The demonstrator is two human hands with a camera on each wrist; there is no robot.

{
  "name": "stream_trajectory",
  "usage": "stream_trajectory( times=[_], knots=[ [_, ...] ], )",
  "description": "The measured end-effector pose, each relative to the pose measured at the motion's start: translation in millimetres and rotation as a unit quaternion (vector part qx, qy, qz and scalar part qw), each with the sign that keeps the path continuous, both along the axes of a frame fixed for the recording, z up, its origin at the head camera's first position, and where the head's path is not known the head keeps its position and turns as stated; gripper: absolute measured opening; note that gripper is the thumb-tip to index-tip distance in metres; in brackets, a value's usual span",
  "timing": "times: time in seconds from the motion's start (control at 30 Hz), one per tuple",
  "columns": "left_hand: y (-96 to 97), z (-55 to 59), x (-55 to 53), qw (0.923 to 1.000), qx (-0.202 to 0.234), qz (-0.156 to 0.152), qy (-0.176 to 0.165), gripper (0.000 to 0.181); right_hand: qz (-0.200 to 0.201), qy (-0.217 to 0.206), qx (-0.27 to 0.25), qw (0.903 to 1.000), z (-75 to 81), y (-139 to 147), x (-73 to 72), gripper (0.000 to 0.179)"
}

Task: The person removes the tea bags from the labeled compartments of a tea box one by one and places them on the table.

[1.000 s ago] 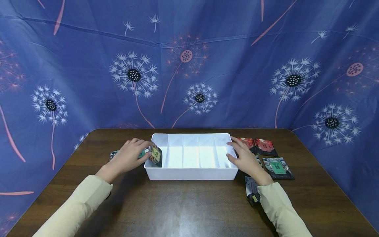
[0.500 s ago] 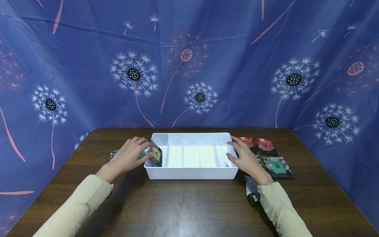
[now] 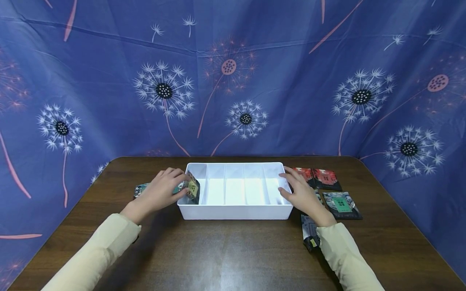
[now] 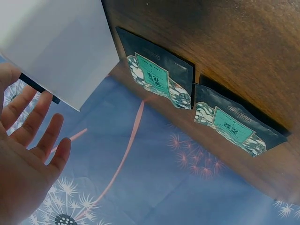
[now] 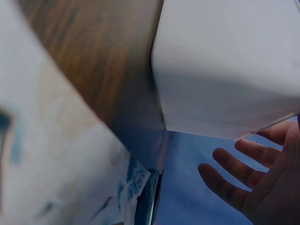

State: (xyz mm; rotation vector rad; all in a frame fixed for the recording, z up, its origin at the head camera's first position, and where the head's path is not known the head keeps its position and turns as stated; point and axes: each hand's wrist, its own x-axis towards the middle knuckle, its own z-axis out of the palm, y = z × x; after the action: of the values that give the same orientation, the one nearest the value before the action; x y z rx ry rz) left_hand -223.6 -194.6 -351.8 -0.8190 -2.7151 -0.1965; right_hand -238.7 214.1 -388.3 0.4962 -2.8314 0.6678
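Note:
In the head view a white box (image 3: 236, 213) with several compartments stands mid-table. My left hand (image 3: 161, 190) is at its left end, thumb and fingers pinching a small dark packet with a yellow label (image 3: 193, 187) that leans in the leftmost compartment. Only the packet's dark edge (image 4: 40, 88) shows in the left wrist view, past the rim. My right hand (image 3: 301, 197) rests on the box's right rim with its fingers spread and loosely bent, holding no packet. The right wrist view has those fingers at the rim, against the box's end wall (image 5: 211, 103).
Two green-labelled packets (image 4: 157, 72) lie left of the box, partly hidden by my left hand in the head view. Two red packets (image 3: 326, 179), a green-labelled packet (image 3: 342, 205) and a dark packet (image 3: 310, 233) lie on the right. A patterned cloth (image 3: 291, 81) hangs behind the table.
The yellow-labelled packet has tipped a little, its top shifting slightly right with my left fingers. My right hand and the box keep their places.

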Motion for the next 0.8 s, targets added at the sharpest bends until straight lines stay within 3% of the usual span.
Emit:
stream_trajectory(
  times=[0.8],
  knots=[
    [7.5,-0.4,-1.4,0.9995,-0.012,0.014,-0.026,0.030,-0.003,-0.004,-0.002,1.0000,-1.5,0.0,-1.2,0.046]
  ],
)
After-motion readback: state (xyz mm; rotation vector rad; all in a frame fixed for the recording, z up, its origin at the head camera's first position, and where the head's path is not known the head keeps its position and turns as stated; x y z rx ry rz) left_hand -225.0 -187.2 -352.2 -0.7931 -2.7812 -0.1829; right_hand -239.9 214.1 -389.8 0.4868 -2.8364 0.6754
